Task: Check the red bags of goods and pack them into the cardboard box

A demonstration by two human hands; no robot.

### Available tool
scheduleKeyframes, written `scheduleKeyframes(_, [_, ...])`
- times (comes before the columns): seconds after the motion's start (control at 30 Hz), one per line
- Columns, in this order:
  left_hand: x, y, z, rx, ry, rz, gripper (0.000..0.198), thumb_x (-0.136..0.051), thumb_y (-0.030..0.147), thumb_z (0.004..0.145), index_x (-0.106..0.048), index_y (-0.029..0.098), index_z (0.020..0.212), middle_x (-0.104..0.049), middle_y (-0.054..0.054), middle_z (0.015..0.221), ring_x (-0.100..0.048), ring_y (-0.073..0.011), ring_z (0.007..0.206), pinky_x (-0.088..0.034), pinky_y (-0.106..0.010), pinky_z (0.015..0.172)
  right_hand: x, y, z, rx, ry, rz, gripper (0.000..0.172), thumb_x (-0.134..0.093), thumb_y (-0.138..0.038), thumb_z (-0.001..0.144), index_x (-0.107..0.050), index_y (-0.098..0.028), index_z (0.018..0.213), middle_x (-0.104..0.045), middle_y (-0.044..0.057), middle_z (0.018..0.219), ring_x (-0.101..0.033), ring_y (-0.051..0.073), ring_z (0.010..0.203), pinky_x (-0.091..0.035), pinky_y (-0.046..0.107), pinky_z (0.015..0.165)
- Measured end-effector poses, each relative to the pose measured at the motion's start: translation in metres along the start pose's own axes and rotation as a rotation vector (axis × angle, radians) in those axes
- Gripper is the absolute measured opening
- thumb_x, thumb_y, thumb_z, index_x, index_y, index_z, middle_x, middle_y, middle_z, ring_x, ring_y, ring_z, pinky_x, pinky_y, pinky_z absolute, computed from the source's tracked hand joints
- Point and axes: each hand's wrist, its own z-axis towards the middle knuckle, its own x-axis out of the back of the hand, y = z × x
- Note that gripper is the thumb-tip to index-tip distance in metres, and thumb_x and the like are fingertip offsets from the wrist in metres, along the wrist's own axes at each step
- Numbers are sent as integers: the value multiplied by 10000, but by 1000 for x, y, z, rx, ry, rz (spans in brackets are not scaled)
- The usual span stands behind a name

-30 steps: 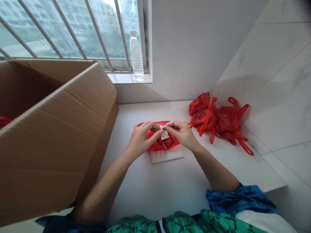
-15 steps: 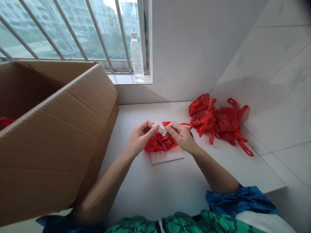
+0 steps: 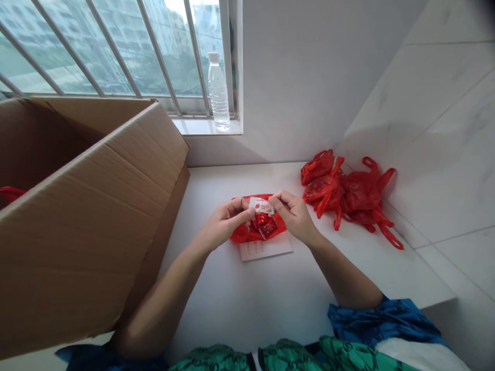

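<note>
White sachet has flattened out since the earlier frame, pinched at both ends by left hand and right hand, held taut above red plastic bag.

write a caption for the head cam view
Left hand and right hand hold a white sachet over a red bag on a paper slip, beside more red bags and a cardboard box

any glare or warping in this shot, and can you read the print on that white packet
Head view: the window is blown out by glare, washing out the buildings outside; wide-angle warping stretches the cardboard box towards the frame edge; the left hand and right hand look fairly sharp, but the print on the white packet between them is too small to read.
</note>
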Motion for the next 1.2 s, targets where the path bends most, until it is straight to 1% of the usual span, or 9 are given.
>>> scheduleKeyframes(0.1, [1,0,0,9,-17,38,298,-645,430,870,-552,168,763,-608,-7,735,-554,-122,654,-424,-224,616,1,0,0,-13,10,-13,351,-524,-509,955,-560,-220,759,-551,-21,649,-502,135,599,-402,259,563])
scheduleKeyframes(0.3, [3,-4,2,-8,-36,82,260,-621,392,879,-583,165,758,-640,-15,743,-580,-135,702,-435,-239,682,2,0,0,-24,26,7,371,-559,-530,933,-538,-218,733,-520,-34,618,-464,120,559,-366,253,529])
scheduleKeyframes(0.5, [3,-3,2,-7,-14,101,226,-612,355,850,-589,168,725,-633,-12,725,-580,-139,693,-446,-249,696,2,3,0,-26,21,-13,391,-541,-551,935,-529,-220,727,-500,-36,604,-448,122,553,-361,256,528])
scheduleKeyframes(0.67, [2,-2,3,21,0,105,215,-612,366,816,-595,173,723,-646,-16,730,-601,-158,707,-467,-267,709,2,2,1,-23,19,-11,396,-526,-548,944,-520,-220,720,-496,-35,602,-447,122,555,-363,254,522])
scheduleKeyframes(0.83, [1,0,3,20,-8,70,191,-615,334,811,-598,173,709,-634,1,703,-590,-139,683,-448,-247,696,2,0,1,-17,21,-1,396,-538,-534,943,-514,-219,705,-499,-37,598,-446,120,548,-365,257,527])
scheduleKeyframes(1.0, [2,0,2,30,-1,58,175,-607,318,813,-600,173,716,-634,2,703,-616,-149,698,-446,-250,697,2,1,0,-1,13,9,367,-527,-480,964,-517,-219,706,-505,-40,599,-452,116,548,-370,253,538])
scheduleKeyframes(1.2, [1,1,2,23,9,81,185,-609,333,801,-598,176,705,-634,1,699,-604,-146,685,-460,-257,707,2,-1,0,0,10,6,366,-525,-472,967,-517,-218,703,-513,-39,602,-462,118,555,-376,254,550])
